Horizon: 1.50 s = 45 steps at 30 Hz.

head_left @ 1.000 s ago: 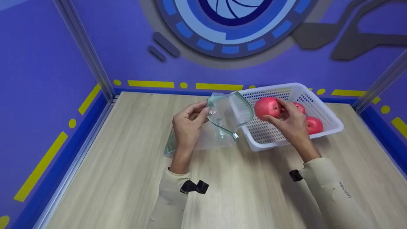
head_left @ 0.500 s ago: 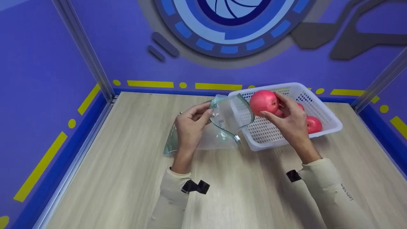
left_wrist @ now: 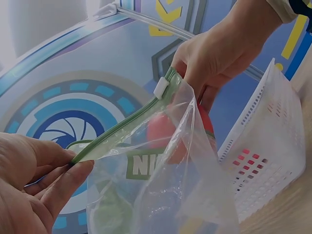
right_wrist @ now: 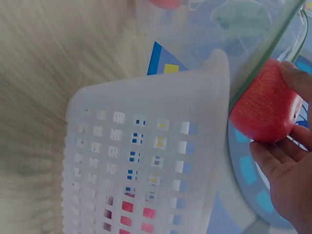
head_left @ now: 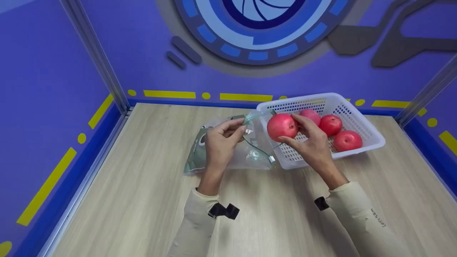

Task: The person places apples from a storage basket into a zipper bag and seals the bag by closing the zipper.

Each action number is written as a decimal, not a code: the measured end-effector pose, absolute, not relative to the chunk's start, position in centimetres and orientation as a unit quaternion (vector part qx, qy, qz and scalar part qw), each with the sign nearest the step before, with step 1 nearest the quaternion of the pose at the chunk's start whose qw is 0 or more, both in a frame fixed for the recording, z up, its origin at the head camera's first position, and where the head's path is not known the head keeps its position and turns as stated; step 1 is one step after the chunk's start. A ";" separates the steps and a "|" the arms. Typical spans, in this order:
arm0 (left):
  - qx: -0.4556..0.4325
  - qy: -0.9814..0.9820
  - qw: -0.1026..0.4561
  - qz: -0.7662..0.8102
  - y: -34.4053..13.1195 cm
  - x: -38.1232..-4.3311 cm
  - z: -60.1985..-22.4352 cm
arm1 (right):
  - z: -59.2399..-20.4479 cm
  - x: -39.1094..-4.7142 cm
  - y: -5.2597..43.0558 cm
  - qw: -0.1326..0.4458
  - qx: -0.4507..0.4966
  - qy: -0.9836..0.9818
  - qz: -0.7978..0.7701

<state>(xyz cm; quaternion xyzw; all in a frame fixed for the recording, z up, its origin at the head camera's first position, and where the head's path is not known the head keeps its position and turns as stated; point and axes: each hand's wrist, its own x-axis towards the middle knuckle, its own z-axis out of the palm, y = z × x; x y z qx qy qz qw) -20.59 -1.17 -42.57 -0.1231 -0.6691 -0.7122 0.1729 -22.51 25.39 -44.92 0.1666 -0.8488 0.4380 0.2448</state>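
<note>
Left hand (head_left: 222,146): closed in a pinch on the rim of a clear zip bag (head_left: 248,159). Right hand (head_left: 313,147): curled round one red apple (head_left: 281,127) at the bag's mouth. Beyond: white basket (head_left: 291,165) containing three more apples (head_left: 331,125).

bag (left_wrist: 161,204) partly outside left-wrist view

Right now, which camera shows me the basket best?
The head view: it looks down into the basket, showing its rim and three apples, though the right hand hides part. The left wrist view shows mainly its outer sides; the right wrist view shows a holed outer wall, cut off by the picture's edge.
</note>
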 end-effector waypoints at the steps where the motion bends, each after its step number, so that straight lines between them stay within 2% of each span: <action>1: -0.125 -0.671 0.171 -0.711 -1.0 -20.5 -42.6 | -45.0 -22.5 25.3 0.245 0.170 -0.850 0.435; 13: -0.127 -0.666 0.159 -0.717 -0.5 -20.5 -42.8 | -46.1 -22.3 24.8 0.249 0.177 -0.876 0.373; 23: -0.105 -0.651 0.136 -0.739 -0.4 -20.3 -42.6 | -46.8 -22.4 25.3 0.238 0.252 -0.837 0.424; 32: -0.112 -0.648 0.134 -0.742 -0.4 -20.2 -42.5 | -47.1 -23.0 25.1 0.258 0.253 -0.831 0.422; 35: -0.110 -0.647 0.136 -0.742 -0.3 -20.1 -42.5 | -47.2 -23.0 25.1 0.245 0.222 -0.844 0.422; 41: -0.106 -0.639 0.145 -0.748 -0.4 -20.0 -42.3 | -47.7 -23.2 24.7 0.166 0.165 -0.870 0.434; 45: -0.103 -0.630 0.152 -0.755 -0.7 -20.0 -42.2 | -47.7 -23.5 24.1 0.156 0.153 -0.876 0.431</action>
